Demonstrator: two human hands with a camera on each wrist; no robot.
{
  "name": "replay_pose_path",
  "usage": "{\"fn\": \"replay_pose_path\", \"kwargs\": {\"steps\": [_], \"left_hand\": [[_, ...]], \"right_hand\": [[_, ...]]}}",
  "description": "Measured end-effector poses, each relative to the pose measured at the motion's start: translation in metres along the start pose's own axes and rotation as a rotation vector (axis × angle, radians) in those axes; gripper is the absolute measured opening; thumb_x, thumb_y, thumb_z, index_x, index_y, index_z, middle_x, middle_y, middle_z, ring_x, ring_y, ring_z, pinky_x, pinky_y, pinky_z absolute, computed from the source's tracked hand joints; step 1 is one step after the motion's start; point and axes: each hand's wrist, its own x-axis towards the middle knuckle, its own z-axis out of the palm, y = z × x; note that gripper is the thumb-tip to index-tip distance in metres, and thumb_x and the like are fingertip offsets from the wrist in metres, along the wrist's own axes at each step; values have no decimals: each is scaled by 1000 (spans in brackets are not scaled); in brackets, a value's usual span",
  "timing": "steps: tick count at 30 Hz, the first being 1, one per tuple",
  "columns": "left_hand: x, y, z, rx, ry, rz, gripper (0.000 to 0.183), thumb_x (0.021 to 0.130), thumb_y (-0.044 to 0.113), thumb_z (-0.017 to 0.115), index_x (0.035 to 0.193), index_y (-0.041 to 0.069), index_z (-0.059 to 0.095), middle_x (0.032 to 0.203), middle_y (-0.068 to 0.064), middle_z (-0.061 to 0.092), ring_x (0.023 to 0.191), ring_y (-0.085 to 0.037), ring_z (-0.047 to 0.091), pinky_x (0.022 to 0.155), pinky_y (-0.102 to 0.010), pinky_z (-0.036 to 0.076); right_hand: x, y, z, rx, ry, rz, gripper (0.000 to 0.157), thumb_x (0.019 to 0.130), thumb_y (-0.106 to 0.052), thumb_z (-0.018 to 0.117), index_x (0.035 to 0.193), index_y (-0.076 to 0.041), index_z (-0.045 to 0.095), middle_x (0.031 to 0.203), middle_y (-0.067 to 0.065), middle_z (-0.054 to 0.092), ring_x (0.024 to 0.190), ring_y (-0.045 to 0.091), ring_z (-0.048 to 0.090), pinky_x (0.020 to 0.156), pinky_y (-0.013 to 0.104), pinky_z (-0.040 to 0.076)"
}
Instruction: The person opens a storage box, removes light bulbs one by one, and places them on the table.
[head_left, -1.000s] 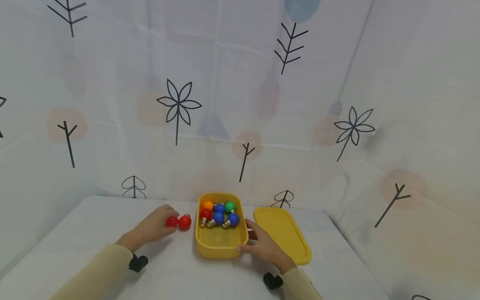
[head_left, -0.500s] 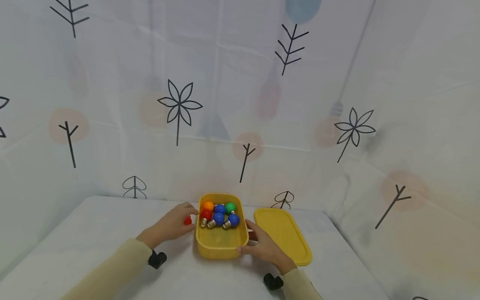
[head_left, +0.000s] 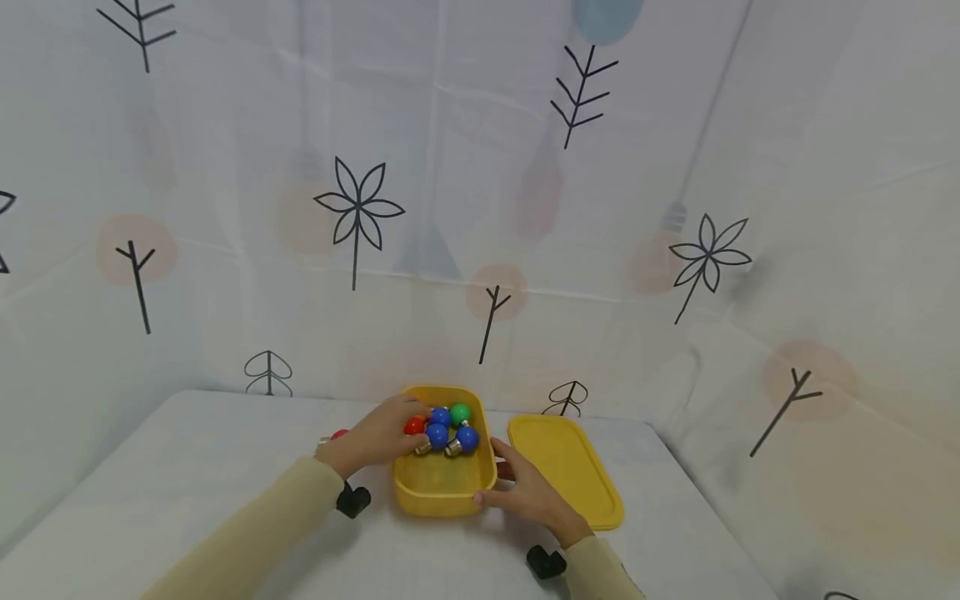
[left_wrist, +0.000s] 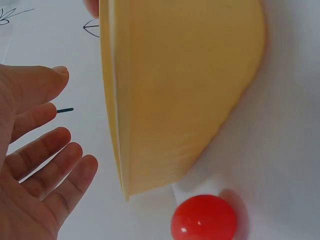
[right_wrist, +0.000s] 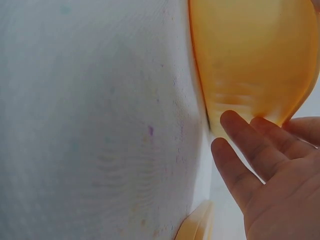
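Observation:
A yellow plastic box (head_left: 442,505) stands on the table with small coloured light bulbs inside: blue ones (head_left: 437,436), a green one (head_left: 461,414) and a red one (head_left: 415,426). My left hand (head_left: 381,432) reaches over the box's left rim, fingertips above the bulbs, hiding that side. In the left wrist view its fingers are spread with nothing between them. Another red bulb (left_wrist: 204,217) lies on the table left of the box, partly behind my left wrist in the head view. My right hand (head_left: 521,487) touches the box's right side, fingers (right_wrist: 252,145) fairly straight against the wall.
A yellow lid (head_left: 562,467) lies flat on the table to the right of the box, close beyond my right hand. Behind the white table (head_left: 420,562) hangs a pale cloth (head_left: 450,208) with plant drawings. Black wrist cameras (head_left: 546,563) sit under both wrists.
My left hand has moved right, from the red bulbs on the table to over the box, covering the orange bulb there. My right hand and the box have stayed in place.

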Motion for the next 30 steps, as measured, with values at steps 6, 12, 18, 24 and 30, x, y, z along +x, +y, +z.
{"fn": "replay_pose_path", "kwargs": {"steps": [6, 12, 18, 24, 30], "left_hand": [[13, 6, 4, 30, -24, -15, 35, 87, 28, 71, 118, 12, 63, 120, -4, 57, 109, -19, 52, 100, -40, 44], [28, 13, 5, -28, -49, -55, 37, 88, 27, 69, 121, 14, 62, 120, -2, 54, 107, -20, 53, 97, -39, 47], [41, 15, 11, -84, -88, -92, 39, 88, 27, 68, 125, 17, 61, 115, 1, 51, 95, -18, 52, 78, -29, 54], [50, 13, 21, -66, -98, -69, 39, 87, 26, 70, 124, 14, 61, 117, -3, 54, 99, -17, 52, 89, -34, 50], [54, 15, 17, -33, -96, -53, 41, 88, 26, 70, 124, 11, 61, 110, -2, 54, 98, -16, 54, 89, -35, 49]], "right_hand": [[0, -1, 0, -11, -4, -3, 98, 76, -51, 75, 152, -19, 23, 150, 4, 35, 123, 25, 50, 99, 52, 43], [-1, -1, -1, -8, -8, -9, 97, 76, -51, 75, 152, -19, 23, 151, 4, 34, 124, 25, 49, 100, 52, 42], [-2, -1, -1, -3, -7, -6, 97, 77, -50, 75, 152, -18, 23, 151, 5, 34, 124, 26, 49, 100, 52, 41], [-2, 0, -2, -7, -6, -21, 96, 77, -48, 75, 152, -17, 23, 150, 4, 34, 123, 24, 50, 100, 52, 41], [-1, 0, -1, -5, -6, -22, 95, 77, -49, 75, 152, -18, 24, 150, 4, 35, 121, 23, 51, 100, 53, 41]]}}
